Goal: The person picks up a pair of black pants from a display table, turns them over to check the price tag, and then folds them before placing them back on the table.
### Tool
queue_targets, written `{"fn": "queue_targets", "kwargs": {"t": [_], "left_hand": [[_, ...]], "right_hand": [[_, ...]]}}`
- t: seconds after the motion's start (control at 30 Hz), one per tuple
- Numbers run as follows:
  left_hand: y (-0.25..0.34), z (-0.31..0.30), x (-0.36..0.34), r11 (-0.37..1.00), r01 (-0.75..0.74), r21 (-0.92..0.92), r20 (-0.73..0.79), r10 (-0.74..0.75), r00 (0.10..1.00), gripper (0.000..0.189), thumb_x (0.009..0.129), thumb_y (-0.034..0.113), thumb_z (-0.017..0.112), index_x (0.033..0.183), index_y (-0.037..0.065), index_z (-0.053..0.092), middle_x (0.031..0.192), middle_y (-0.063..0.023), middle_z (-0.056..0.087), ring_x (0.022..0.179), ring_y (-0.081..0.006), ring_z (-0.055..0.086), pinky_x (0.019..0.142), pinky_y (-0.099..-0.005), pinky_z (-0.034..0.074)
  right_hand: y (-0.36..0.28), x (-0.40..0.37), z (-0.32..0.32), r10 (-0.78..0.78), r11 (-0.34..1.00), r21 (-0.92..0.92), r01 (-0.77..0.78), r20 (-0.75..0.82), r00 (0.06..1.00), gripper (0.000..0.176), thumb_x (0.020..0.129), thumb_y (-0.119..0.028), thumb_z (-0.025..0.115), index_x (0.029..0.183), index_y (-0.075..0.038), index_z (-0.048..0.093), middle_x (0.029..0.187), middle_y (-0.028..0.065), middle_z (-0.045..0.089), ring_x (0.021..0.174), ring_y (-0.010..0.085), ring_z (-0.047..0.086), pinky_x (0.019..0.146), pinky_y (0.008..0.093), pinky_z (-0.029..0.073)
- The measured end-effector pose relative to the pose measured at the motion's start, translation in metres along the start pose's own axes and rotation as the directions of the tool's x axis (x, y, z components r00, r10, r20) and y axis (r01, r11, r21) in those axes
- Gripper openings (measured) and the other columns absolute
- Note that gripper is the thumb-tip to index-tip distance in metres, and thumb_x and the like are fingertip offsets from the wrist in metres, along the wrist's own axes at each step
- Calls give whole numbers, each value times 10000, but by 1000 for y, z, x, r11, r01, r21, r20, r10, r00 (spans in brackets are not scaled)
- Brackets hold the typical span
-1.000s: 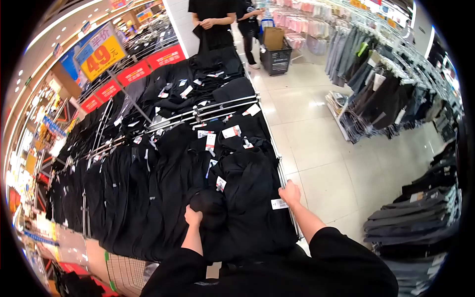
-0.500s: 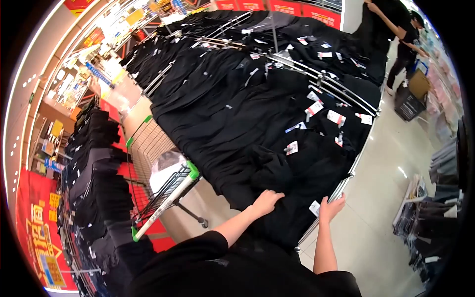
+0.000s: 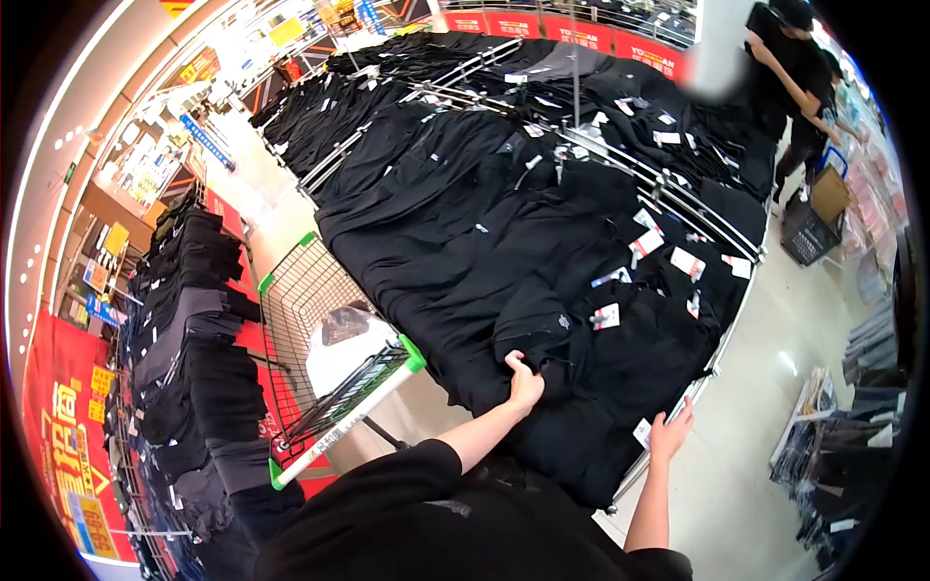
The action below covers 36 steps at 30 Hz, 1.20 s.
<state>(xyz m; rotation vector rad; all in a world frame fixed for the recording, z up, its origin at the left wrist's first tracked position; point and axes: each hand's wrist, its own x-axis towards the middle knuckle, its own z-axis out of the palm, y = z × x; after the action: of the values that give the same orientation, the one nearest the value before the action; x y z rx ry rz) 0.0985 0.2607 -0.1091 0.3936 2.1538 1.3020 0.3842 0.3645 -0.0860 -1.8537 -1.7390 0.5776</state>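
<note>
Black garments (image 3: 426, 232) with white tags lie layered over a long metal display rack. My left hand (image 3: 524, 382) is closed on a bunched black garment (image 3: 538, 324), which has a small grey mark on it. Along the rack's right edge, my right hand (image 3: 670, 433) has its thumb and fingers apart. Its fingertips are by a white tag (image 3: 642, 433) and the metal rail (image 3: 715, 372). Further tags, such as one with red print (image 3: 604, 317), lie on the cloth ahead of both hands.
A shopping cart (image 3: 339, 426) holding a white bag (image 3: 341, 356) stands left of the rack. Beyond it hangs a row of dark trousers (image 3: 208, 339). At the far right, a person (image 3: 790, 77) stands near a black basket (image 3: 810, 232). More folded clothes (image 3: 843, 465) are on the right.
My left hand has moved forward on the cloth and pulled up a fold, showing the small grey mark. My right hand stays at the rail. The view has shifted slightly.
</note>
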Motion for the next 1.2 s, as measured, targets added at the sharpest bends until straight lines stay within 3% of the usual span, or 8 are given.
{"fn": "queue_targets", "kwargs": {"t": [0.17,0.4,0.5,0.57,0.63,0.8,1.03,1.2], "left_hand": [[3,-13,30,989,-135,54,-45,138,989,617,790,120,718,1147,58,218,960,-219,551,940,-336,610,833,-399,463],[63,-79,66,903,-424,73,411,360,838,780,718,-77,628,1326,3,146,827,-172,612,763,-323,640,743,-374,499],[44,-79,98,955,-277,103,640,149,754,840,741,-38,608,1399,2,87,1109,-261,553,1046,-356,598,901,-367,469],[38,-81,94,722,-668,182,641,428,637,1100,675,55,728,1471,26,-29,1301,-335,402,1242,-432,454,1018,-391,414],[78,-90,60,753,-605,257,728,261,634,1328,561,137,835,1506,108,-98,1404,-377,229,1317,-512,315,1074,-448,371],[91,-99,22,305,-950,64,895,404,190,1263,446,506,909,1491,177,280,1426,-332,259,1341,-516,246,1062,-570,312],[92,-127,52,501,-854,-141,989,115,-96,708,745,398,776,1295,18,541,1404,-312,400,1328,-431,379,1078,-438,362],[91,-118,98,587,-796,151,798,403,449,677,717,212,773,1319,52,507,1248,-203,538,1131,-373,542,949,-426,462]], "right_hand": [[17,8,9,-73,995,-67,70,-47,996,676,763,-165,657,1388,-102,407,1308,218,483,1192,410,483,998,465,413],[-34,-17,-2,94,975,-192,-108,-82,992,619,791,-203,656,1352,-62,437,1304,249,459,1179,398,482,1026,443,381],[-86,-36,6,-287,919,-375,117,-436,853,481,792,-163,647,1238,-48,511,1253,221,476,1145,373,480,1006,451,374],[-143,-55,18,-89,945,275,175,-299,950,323,832,-130,650,1131,-31,578,1068,133,601,982,264,583,852,366,475],[-202,-78,27,-10,877,481,-6,31,999,434,853,-219,697,1206,-4,565,1105,124,626,962,195,614,769,313,514],[-206,-99,87,86,858,402,-319,500,862,949,775,-468,747,1463,-26,265,1309,255,529,1208,322,542,991,373,434],[-160,-108,100,76,939,227,-257,593,801,783,755,-377,772,1353,-6,428,959,172,671,889,267,663,797,351,511],[-171,-110,98,-17,993,106,-45,528,849,751,747,-409,767,1288,13,461,928,206,676,896,360,667,800,394,519]]}}
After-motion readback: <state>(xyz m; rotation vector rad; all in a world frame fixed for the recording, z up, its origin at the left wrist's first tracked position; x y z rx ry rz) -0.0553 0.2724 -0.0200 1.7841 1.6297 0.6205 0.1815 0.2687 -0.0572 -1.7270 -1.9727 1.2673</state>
